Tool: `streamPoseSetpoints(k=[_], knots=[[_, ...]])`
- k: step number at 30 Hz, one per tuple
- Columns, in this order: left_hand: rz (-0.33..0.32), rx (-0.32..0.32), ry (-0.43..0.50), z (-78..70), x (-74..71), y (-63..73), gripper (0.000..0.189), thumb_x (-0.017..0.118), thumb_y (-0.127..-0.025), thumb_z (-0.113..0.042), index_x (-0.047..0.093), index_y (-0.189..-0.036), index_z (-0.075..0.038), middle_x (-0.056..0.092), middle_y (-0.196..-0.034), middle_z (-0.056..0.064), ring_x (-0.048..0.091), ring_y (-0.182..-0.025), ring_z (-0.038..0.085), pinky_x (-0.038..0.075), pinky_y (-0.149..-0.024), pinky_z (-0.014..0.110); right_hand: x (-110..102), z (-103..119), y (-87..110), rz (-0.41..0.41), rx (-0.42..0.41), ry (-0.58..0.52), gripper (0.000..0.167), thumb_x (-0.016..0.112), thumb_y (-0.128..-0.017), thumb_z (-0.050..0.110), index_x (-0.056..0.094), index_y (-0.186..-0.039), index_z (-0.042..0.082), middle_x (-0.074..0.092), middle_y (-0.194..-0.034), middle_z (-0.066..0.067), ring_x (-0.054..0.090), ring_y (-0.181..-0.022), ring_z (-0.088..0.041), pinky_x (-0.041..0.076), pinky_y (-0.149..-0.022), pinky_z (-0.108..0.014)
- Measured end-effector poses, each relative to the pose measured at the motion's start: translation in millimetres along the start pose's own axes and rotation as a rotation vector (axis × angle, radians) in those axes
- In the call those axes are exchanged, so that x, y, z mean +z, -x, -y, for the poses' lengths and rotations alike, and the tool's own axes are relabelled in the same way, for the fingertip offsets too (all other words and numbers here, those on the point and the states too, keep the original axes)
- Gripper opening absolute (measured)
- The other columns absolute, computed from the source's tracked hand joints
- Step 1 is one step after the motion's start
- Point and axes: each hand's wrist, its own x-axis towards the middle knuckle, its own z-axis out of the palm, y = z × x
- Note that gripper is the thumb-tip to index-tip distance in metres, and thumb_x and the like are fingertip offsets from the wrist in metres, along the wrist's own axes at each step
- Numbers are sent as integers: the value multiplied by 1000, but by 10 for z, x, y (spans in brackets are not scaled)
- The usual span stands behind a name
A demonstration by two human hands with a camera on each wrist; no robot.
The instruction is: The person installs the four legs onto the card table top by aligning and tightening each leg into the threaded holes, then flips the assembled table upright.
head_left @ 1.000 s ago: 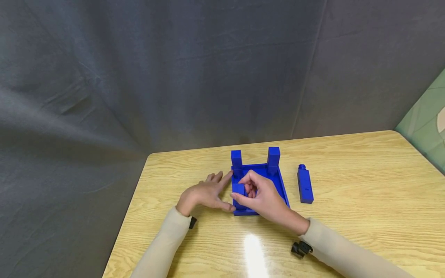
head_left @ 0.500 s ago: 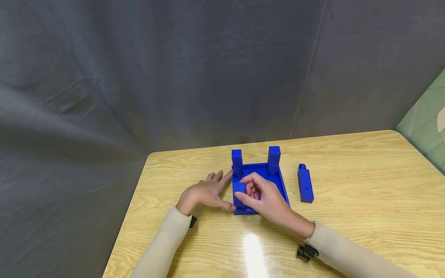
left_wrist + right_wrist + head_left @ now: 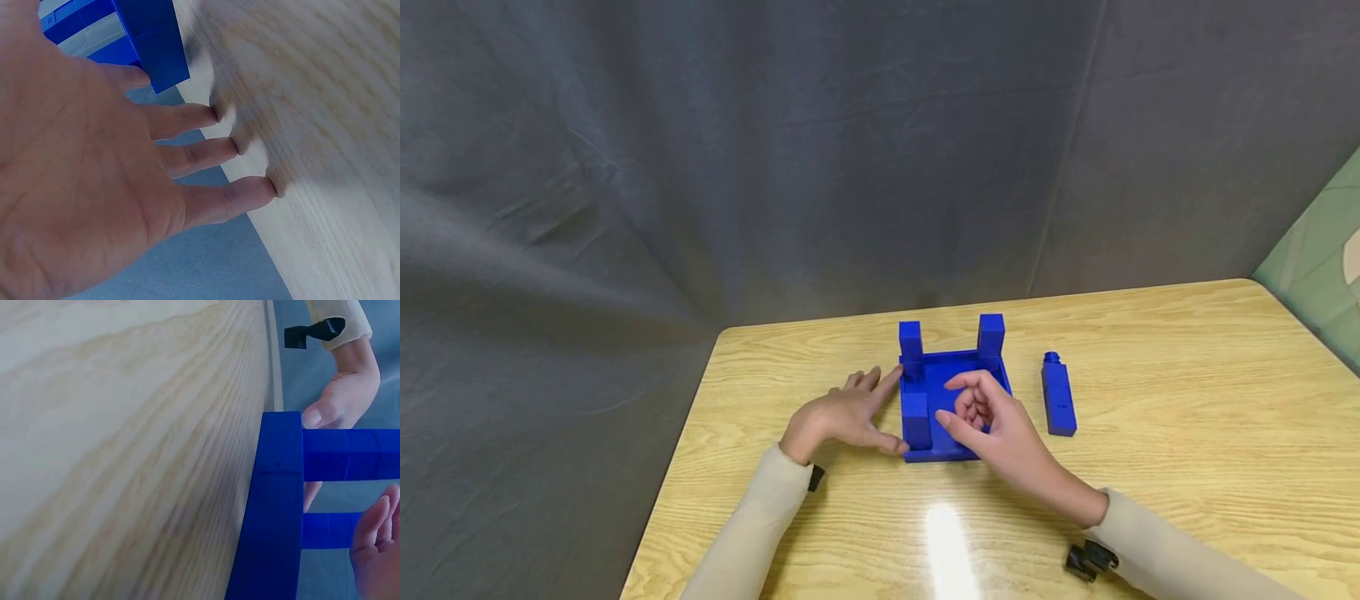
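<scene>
- right in the middle of my head view: the blue tray (image 3: pixel 932 457), flat on the table (image 3: pixel 1187 375). by my judgement it's light, stiff plastic, likely to slide if nudged; i'd brace it by its rim.
- on it stand three blue posts, upright: near left (image 3: pixel 915 421), far left (image 3: pixel 911 343), far right (image 3: pixel 991 333). smooth, rigid, probably not fragile; i'd pinch one by opposite flat faces, low down, to avoid levering on the joint.
- left hand (image 3: pixel 846 417) now: fingers spread, index and thumb against the tray's left edge, nothing gripped.
- right hand (image 3: pixel 1000 425) hangs over the tray, thumb and index apart, other fingers curled in, holding nothing; it's clear of the near-left post.
- farther right, one loose post (image 3: pixel 1059 400) lies on the table, its ridged neck pointing away from the person. light too, i'd guess; take it round the square body and spare the neck.
- my count: one tray, four posts (three standing, one lying), two hands, one table, and a dark curtain (image 3: pixel 880 167) behind.
</scene>
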Motion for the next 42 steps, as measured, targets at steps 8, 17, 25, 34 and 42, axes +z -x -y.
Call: streamPoseSetpoints(k=[8, 17, 25, 34, 42], knots=[[2, 12, 5, -3, 3, 3, 121, 76, -94, -68, -1, -178, -27, 6, -180, 23, 7, -163, 51, 20, -121, 77, -223, -38, 146, -95, -31, 140, 30, 80, -100, 5, 65, -125, 10, 61, -88, 0, 57, -70, -16, 49, -61, -24], [-3, 14, 0, 11, 15, -4, 121, 76, -94, -67, -1, -178, -27, 6, -180, 23, 6, -163, 51, 20, -121, 78, -493, -92, 317, -255, 29, 258, 28, 83, -97, 5, 67, -121, 6, 62, -88, -2, 56, -70, -13, 47, -59, -19], [-8, 11, 1, -4, 22, -5, 120, 76, -94, -67, -1, -178, -27, 6, -180, 23, 7, -163, 52, 19, -120, 79, -774, -192, 435, -318, 182, 396, 42, 88, -96, 19, 63, -125, 2, 62, -92, -4, 55, -73, -9, 44, -62, -17], [-7, 2, 0, 0, 18, 1, 120, 76, -94, -67, -1, -178, -28, 6, -181, 21, 8, -163, 51, 18, -121, 78, -1014, -355, 540, -202, 334, 467, 57, 90, -95, 26, 51, -125, -4, 53, -92, -8, 49, -75, -11, 40, -63, -24], [-3, -4, -5, 9, 34, 10, 121, 75, -94, -68, -3, -178, -28, 5, -181, 20, 7, -163, 51, 18, -122, 76, -1112, -394, 500, -78, 416, 527, 68, 87, -97, 36, 45, -126, -8, 53, -94, -8, 51, -80, -20, 42, -67, -29]])
